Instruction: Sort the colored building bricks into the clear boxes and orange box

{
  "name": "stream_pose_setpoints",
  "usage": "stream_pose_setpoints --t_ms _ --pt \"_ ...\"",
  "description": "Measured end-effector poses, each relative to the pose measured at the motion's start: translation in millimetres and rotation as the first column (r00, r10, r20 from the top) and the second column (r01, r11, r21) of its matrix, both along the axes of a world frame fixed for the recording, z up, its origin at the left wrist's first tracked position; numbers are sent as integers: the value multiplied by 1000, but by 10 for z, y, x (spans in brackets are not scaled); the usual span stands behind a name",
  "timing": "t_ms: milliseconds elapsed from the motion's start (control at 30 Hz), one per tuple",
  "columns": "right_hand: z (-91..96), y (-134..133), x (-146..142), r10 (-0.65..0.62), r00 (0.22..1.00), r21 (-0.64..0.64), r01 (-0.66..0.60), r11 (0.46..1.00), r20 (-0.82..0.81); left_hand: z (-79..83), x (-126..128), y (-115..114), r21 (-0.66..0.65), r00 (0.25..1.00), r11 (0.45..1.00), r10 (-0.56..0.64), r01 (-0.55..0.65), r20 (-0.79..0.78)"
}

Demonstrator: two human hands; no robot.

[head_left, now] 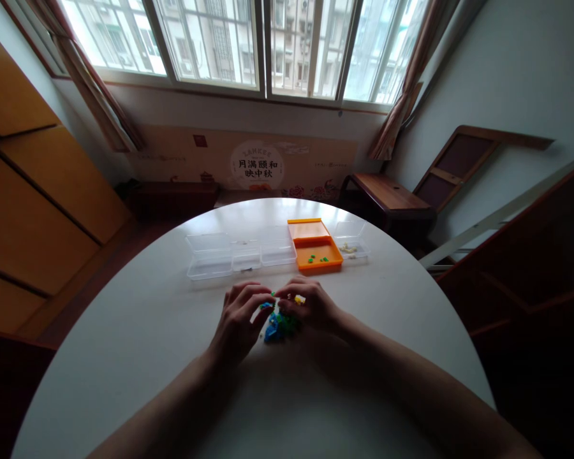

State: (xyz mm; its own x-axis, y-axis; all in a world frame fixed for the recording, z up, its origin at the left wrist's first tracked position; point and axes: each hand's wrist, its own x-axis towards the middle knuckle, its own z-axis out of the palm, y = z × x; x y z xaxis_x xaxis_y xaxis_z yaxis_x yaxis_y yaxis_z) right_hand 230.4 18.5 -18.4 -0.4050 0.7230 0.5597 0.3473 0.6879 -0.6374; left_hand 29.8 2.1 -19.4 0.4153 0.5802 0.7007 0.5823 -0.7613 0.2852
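My left hand [239, 315] is curled over the table, its thumb and fingers bent around a tiny green piece [273, 294] at the fingertips. Facing it, my right hand [310, 303] has its fingers pinched close; what they hold is too small to make out. The fingertips of both hands nearly meet. Below them lies a small heap of blue pieces [272, 330] and dark green pieces [287, 324], partly covered by the right hand. A yellow piece [299, 299] shows by the right fingers.
Beyond my hands an open orange box [319, 268] holds several green pieces [312, 259]. To its right, a clear box [363, 254] contains cream pieces [348, 248]. Several open clear boxes [210, 275] stand to its left on the round white table [138, 344]. A wooden chair [387, 191] is behind.
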Motion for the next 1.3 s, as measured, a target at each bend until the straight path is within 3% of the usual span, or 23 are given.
stream_pose_setpoints --t_ms 100,267,433,533,633,867,967,1100,1300 --pt "8 -37 -60 79 997 -40 -79 996 -23 12 -14 -12 27 1000 1000 -3 3 2" --pt "-17 -17 -58 81 995 -116 -88 989 -66 29 -23 -15 55 1000 998 -4 3 8" --pt "-11 1 -24 68 996 -107 -73 992 -50 74 7 -18 62 1000 998 -13 13 -1" --pt "-10 46 47 -46 997 -110 39 993 -65 94 24 -34 28 1000 1000 6 -6 -10" --pt "-34 151 183 -254 959 -99 243 965 -128 92 18 -43 0 999 999 33 -33 -13" --pt "-107 424 562 -614 770 -128 601 789 -174 64 -27 -27 -45 998 997 60 -61 -28" --pt "-135 474 627 -654 741 -123 642 757 -152 66 -33 -31 -59 997 996 70 -72 -33" --pt "-162 486 633 -654 734 -122 643 756 -183 68 -32 -40 -83 994 991 107 -109 -32" --pt "-158 440 580 -659 721 -126 649 751 -215 6 -61 -22 -157 967 956 237 -249 -91"
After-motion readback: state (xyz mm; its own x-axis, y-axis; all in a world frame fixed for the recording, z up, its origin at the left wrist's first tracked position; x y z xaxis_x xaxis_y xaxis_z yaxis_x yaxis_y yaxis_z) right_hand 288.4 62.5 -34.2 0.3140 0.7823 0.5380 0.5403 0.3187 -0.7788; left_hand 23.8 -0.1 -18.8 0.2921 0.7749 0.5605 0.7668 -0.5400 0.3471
